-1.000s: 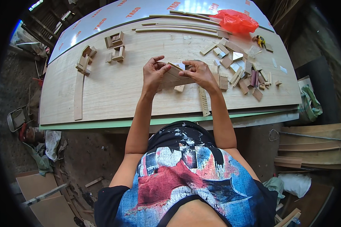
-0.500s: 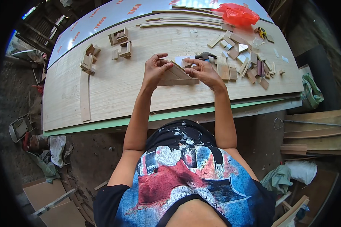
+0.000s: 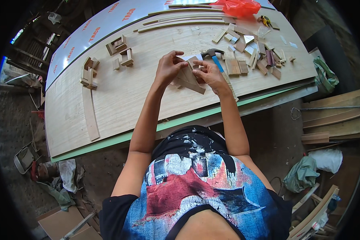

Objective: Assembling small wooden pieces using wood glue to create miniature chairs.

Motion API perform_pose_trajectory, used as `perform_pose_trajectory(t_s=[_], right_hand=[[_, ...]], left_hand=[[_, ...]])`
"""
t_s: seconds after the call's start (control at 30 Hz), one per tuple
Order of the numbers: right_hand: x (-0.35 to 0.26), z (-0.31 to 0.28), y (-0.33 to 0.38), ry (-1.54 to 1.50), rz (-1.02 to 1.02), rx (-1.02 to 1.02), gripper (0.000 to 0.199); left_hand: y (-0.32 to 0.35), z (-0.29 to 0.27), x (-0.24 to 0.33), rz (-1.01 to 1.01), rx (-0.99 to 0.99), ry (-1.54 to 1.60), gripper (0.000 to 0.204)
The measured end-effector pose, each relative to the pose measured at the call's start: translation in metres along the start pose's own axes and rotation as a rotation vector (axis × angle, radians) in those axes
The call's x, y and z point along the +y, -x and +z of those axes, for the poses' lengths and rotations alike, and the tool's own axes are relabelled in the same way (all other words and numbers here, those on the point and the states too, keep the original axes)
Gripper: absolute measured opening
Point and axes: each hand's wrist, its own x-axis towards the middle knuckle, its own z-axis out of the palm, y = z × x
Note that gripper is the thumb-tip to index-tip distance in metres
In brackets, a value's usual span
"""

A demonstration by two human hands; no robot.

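Note:
Above the near middle of the worktable, my left hand (image 3: pixel 169 71) is closed on a small triangular wooden frame (image 3: pixel 190 83) made of slats. Its lower slat slants down to the right. My right hand (image 3: pixel 212 79) is at the frame's right side, thumb and fingers pinched close to its upper end. What is between those fingertips is too small or too hidden to make out. Just beyond my right hand lies a hammer (image 3: pixel 216 60) with a dark head and a blue-and-wood handle, partly behind that hand.
Loose wood offcuts (image 3: pixel 264 60) are scattered at the table's right. Small wooden assemblies (image 3: pixel 118 46) stand at the left, near a flat slat (image 3: pixel 91 116). Long strips (image 3: pixel 184 25) and a red plastic bag (image 3: pixel 240 7) lie at the far side, a yellow tape measure (image 3: pixel 265 20) beside them.
The wooden frame has tilted, its right end swinging down toward me. My right index finger has curled in closer to the thumb. The whole view has turned slightly, and more of the hammer shows.

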Motion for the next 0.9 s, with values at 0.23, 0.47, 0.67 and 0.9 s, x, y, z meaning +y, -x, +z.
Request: perform_pose_trajectory(t_s=[0.23, 0.47, 0.67, 0.9], right_hand=[[0.007, 0.0, -0.012, -0.136, 0.074, 0.126, 0.043], [0.008, 0.015, -0.026, -0.262, 0.042, 0.201, 0.05], [0.011, 0.02, -0.036, -0.245, 0.056, 0.148, 0.044], [0.008, 0.022, -0.037, -0.26, 0.129, 0.241, 0.028]], left_hand=[[0.011, 0.01, 0.0, 0.247, 0.594, -0.437, 0.067], [0.029, 0.015, -0.029, -0.437, 0.174, 0.833, 0.055], [0.029, 0.009, -0.029, -0.372, 0.174, 0.907, 0.03], [0.02, 0.011, -0.034, -0.335, 0.166, 0.999, 0.026]])
